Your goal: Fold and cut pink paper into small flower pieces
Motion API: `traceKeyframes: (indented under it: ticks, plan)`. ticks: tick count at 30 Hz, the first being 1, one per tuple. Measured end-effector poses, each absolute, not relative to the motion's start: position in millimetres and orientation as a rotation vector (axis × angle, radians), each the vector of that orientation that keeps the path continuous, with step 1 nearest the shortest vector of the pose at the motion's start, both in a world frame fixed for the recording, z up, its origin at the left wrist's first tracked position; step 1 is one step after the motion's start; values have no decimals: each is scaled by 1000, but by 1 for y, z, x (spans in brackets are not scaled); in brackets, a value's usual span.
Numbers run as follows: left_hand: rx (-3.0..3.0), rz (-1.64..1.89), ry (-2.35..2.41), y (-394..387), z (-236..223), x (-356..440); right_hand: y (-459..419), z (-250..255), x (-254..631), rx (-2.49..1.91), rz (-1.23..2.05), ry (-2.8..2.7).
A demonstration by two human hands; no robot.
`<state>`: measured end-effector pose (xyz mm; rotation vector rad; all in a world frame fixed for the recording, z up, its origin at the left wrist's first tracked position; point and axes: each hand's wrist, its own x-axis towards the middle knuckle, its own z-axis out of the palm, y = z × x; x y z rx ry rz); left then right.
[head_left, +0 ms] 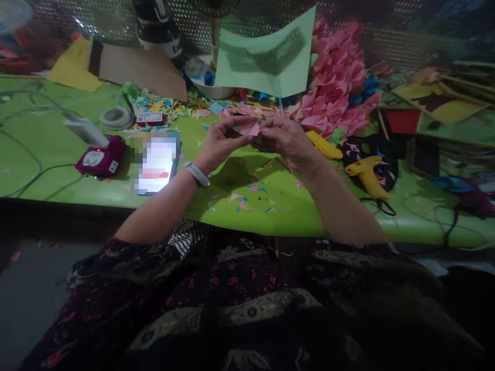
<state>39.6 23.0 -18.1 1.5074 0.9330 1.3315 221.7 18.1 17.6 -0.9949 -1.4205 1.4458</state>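
Note:
Between my two hands, just above the green table (247,214), is a small piece of pink paper (253,129). My left hand (222,141) pinches its left side with thumb and fingers. The fingertips of my right hand (286,141) are closed at its right edge. Whether the paper is folded is too small to tell. Behind the right hand rises a large heap of pink folded paper pieces (338,72). Small triangular paper scraps (243,204) lie on the table below my hands.
To the left are a lit phone (157,165), a purple power adapter (101,157) with cables, and a roll of tape (116,118). A yellow glue gun (367,172) and a yellow-handled tool (324,145) lie right. A green paper sheet (266,62) and a dark bottle (157,28) stand behind.

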Motion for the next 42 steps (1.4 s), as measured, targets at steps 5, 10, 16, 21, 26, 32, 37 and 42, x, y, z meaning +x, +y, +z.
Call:
traceKeyframes:
  ticks: [5, 10, 16, 21, 26, 32, 37, 42]
  plan:
    - [1481, 1340, 919, 21, -15, 41, 18, 20, 220, -1019, 1420, -1420]
    - [1483, 1364, 921, 22, -13, 40, 17, 23, 219, -986, 1433, -1414]
    - [1520, 1349, 929, 20, -12, 39, 17, 21, 221, -990, 1430, -1401]
    - [1519, 1329, 920, 18, -12, 40, 19, 20, 221, -1003, 1427, -1389]
    - [1517, 1347, 915, 18, -13, 40, 23, 16, 221, -959, 1411, -1426]
    - [1500, 1362, 891, 19, -14, 40, 24, 15, 223, -950, 1417, -1443]
    - [1479, 1389, 879, 18, -14, 41, 23, 17, 221, -976, 1419, -1423]
    - [1498, 1418, 880, 17, -13, 41, 22, 18, 221, -1001, 1427, -1420]
